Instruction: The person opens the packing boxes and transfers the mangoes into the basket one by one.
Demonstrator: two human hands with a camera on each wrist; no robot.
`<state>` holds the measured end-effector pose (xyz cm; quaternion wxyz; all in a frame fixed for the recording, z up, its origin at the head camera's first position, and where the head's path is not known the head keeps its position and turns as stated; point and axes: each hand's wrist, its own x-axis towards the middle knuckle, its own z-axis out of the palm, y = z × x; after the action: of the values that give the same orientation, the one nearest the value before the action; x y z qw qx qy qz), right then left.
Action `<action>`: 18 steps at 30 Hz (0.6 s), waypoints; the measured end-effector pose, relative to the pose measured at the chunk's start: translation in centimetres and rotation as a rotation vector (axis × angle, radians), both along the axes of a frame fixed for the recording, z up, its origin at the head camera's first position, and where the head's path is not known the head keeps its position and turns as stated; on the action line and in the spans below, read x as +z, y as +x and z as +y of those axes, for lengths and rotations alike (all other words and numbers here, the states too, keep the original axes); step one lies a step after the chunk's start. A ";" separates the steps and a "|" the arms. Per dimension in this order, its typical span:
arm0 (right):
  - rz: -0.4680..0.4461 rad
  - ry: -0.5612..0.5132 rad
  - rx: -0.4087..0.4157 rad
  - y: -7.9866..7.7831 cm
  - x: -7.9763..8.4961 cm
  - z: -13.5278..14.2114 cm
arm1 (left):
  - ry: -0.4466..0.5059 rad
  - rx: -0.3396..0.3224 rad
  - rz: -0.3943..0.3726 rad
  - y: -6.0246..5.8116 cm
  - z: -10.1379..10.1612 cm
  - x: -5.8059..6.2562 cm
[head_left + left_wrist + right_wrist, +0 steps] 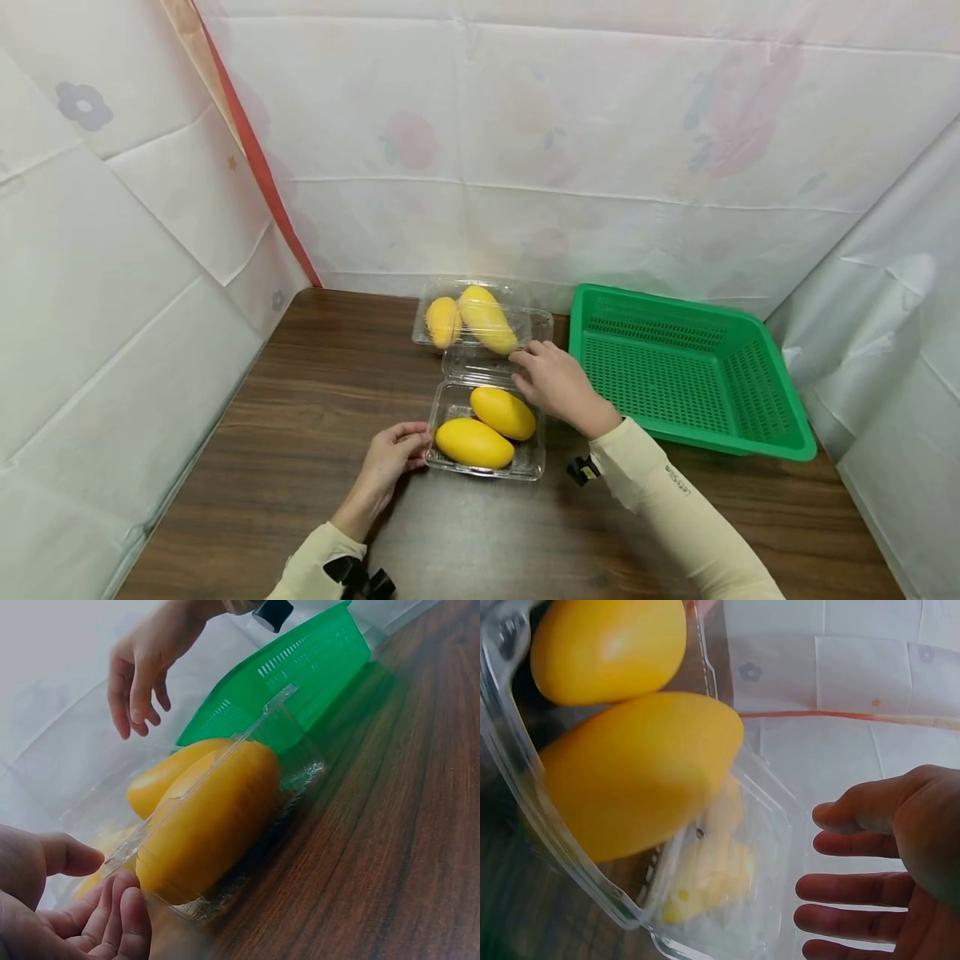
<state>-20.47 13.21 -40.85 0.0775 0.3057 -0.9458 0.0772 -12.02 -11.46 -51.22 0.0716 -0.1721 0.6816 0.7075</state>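
A clear plastic clamshell box (486,473) lies unfolded on the table with two yellow mangoes (475,443) in its base. Its see-through lid (480,364) leans back on the far side. At the box's left rim, my left hand (391,454) pinches the edge between thumb and fingers, as the left wrist view shows. My right hand (558,383) hovers by the right side of the lid. In the right wrist view its fingers (855,889) are spread and fairly straight, with nothing between them; whether they touch the lid I cannot tell.
Behind the lid stands another clear box (422,327) with two yellow mangoes (487,318) in it. A green perforated basket (675,367) sits at the right, close to my right forearm. White patterned cloth (525,150) walls in the brown wooden table (315,417).
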 end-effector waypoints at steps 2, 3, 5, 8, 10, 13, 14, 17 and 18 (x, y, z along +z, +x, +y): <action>-0.025 0.008 0.001 0.2 -0.1 -0.1 | -0.006 0.005 0.008 -0.1 0.0 0.1; -0.036 0.009 0.003 0.3 -0.2 -0.2 | -0.010 0.008 0.011 -0.2 0.0 0.1; -0.052 0.001 0.007 0.6 -0.5 -0.3 | -0.023 0.008 0.024 -0.3 0.1 0.3; -0.065 -0.008 0.015 0.8 -0.9 -0.5 | -0.027 0.011 0.041 -0.6 0.1 0.5; -0.079 -0.008 0.023 1.0 -1.2 -0.6 | -0.023 0.012 0.045 -0.9 0.1 0.5; -0.102 0.004 0.042 1.2 -1.6 -0.9 | -0.008 0.010 0.040 -1.2 0.1 0.6; -0.109 0.010 0.047 1.3 -1.7 -0.9 | -0.005 0.008 0.037 -1.2 0.1 0.7; -0.120 0.018 0.062 1.5 -2.3 -1.2 | 0.002 0.004 0.029 -1.4 0.1 0.7; -0.125 0.018 0.063 1.6 -2.4 -1.2 | 0.002 0.004 0.026 -1.4 0.1 0.8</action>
<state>-18.86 11.96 -43.29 0.0131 0.3305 -0.9394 0.0901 -13.39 -11.35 -50.46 0.0615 -0.1641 0.6816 0.7104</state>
